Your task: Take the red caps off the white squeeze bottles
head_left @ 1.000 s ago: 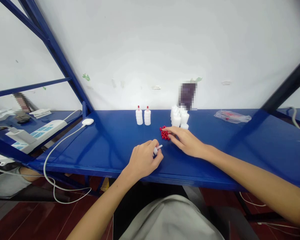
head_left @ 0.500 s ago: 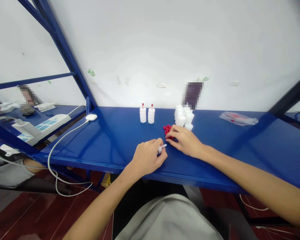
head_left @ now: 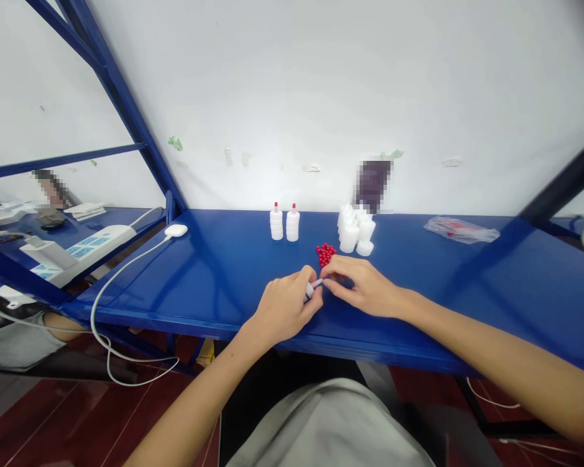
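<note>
My left hand (head_left: 288, 303) is closed around a white squeeze bottle's nozzle top (head_left: 314, 287); the pointed spout sticks out to the right, and my fingers hide whatever is below it. My right hand (head_left: 363, 285) has its thumb and index finger pinched at the spout's tip. Anything small between those fingertips is hidden. Just beyond the right hand lies a pile of small red caps (head_left: 326, 252). Two white bottles with red tips, a left one (head_left: 276, 224) and a right one (head_left: 292, 226), stand upright farther back.
A cluster of white bottles and caps (head_left: 349, 237) stands behind the right hand on the blue table (head_left: 224, 272). A clear plastic bag (head_left: 461, 229) with something red lies at the back right. At left are a white cable (head_left: 97, 311) and a power strip (head_left: 90, 250).
My right hand has moved from the pile of red caps down and towards me, and its fingertips now meet the spout tip. The left hand stays nearly in place.
</note>
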{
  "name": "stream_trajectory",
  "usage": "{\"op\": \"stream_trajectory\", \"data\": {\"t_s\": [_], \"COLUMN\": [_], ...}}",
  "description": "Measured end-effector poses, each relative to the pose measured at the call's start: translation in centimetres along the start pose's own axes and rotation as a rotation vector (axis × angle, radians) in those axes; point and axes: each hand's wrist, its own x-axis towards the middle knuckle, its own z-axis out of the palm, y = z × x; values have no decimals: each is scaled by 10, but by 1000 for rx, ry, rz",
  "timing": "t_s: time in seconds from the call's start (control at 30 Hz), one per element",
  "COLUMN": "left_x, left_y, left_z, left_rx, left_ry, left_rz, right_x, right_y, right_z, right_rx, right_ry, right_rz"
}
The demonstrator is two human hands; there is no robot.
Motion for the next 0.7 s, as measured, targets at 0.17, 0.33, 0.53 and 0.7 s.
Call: {"op": "stream_trajectory", "data": {"t_s": [0.17,0.33,0.53,0.7], "left_x": [1,1,1,0], "left_y": [0,1,-1,-3], "left_z": [-1,-1,-1,1], "left_rx": [-93,-172,-138,-119], "left_ry": [-26,7,3,43], "left_rz": [-15,-32,-29,-16], "right_x": [2,0,-5,-3], "right_y": [-1,15,53,64], "right_z": [2,-15,-53,-63], "right_rx": [169,64,-416,-560], "right_ry": [-27,210,483,376], "right_rz": [73,173,436,631]}}
